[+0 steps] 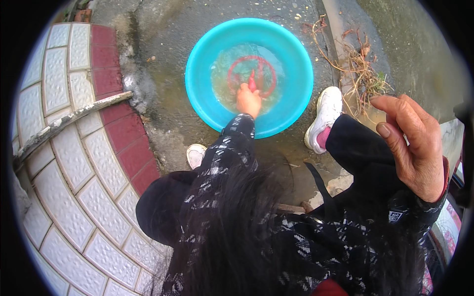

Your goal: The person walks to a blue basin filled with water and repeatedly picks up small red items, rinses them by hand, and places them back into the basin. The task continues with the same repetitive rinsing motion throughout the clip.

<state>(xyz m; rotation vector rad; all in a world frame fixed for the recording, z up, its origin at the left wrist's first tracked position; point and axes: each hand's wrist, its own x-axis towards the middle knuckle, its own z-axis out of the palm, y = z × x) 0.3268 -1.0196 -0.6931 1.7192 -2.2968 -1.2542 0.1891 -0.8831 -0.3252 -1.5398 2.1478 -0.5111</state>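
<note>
A turquoise plastic basin of cloudy water stands on the wet ground in front of me. A red ring-shaped pattern shows through the water at its bottom. My left hand reaches down into the basin, its fingers around a slim red root vegetable. The tapered tip points away from me; the rest is hidden by the hand. Off to the right, my right hand is raised above my right knee. Its fingers are bent and apart from the thumb, with nothing visible between them.
Dry roots and stalks lie in a tangle right of the basin. A white-and-red tiled wall runs along the left, with a weathered pole across it. My white shoes stand either side of the basin's near part.
</note>
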